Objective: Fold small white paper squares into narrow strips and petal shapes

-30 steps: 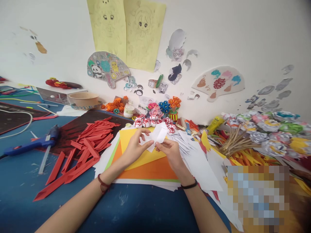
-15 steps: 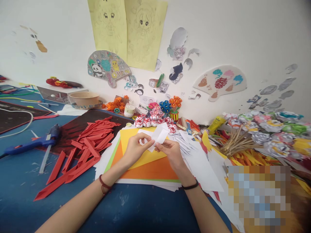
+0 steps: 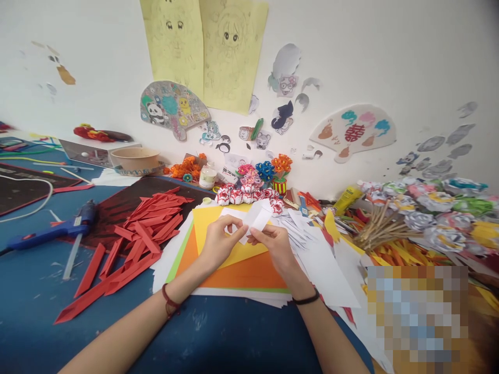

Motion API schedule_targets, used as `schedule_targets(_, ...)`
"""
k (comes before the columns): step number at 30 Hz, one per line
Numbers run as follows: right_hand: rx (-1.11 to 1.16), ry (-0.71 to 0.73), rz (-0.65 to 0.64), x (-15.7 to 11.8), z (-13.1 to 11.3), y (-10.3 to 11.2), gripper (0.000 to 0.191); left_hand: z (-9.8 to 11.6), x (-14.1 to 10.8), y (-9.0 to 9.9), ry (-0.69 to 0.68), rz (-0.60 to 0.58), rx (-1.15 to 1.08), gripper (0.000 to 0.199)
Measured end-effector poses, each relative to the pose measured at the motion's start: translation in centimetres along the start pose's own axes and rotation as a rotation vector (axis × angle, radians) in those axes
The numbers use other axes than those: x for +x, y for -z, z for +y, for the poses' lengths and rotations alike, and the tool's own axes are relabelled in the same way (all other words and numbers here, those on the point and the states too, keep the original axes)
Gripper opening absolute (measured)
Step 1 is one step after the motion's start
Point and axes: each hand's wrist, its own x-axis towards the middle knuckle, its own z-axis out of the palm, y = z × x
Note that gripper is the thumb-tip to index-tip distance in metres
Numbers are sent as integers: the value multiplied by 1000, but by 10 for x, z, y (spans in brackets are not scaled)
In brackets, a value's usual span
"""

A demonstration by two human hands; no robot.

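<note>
The blue counter (image 3: 195,332) carries a stack of coloured paper (image 3: 237,275) and a pile of red strips (image 3: 152,223). Above the stack, the left hand (image 3: 220,239) and right hand (image 3: 275,246) both pinch a small folded white paper (image 3: 257,215) between their fingers.

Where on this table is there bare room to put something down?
Bare blue tabletop shows in front of the paper stack, between the forearms, and at the near left, below the glue gun and red strips. It's crowded along the wall and at right, among paper flowers, sticks and scraps.
</note>
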Motion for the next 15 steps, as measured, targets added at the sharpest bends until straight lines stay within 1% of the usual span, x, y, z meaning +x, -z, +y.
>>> schedule_targets(4, -30, 26, 8, 1, 1, 1, 19, 0, -2, -1, -13, 3, 30, 17)
schedule_targets(8, -52, 46, 41, 1, 3, 1, 17, 2, 0, 1, 13, -37, 37, 22)
schedule_targets(12, -62, 41, 44, 0, 3, 1, 18, 3, 1, 3, -24, -61, 35, 27)
schedule_targets(15, -76, 46, 64, 0, 1, 1, 19, 5, 1, 3, -14, -71, 38, 30)
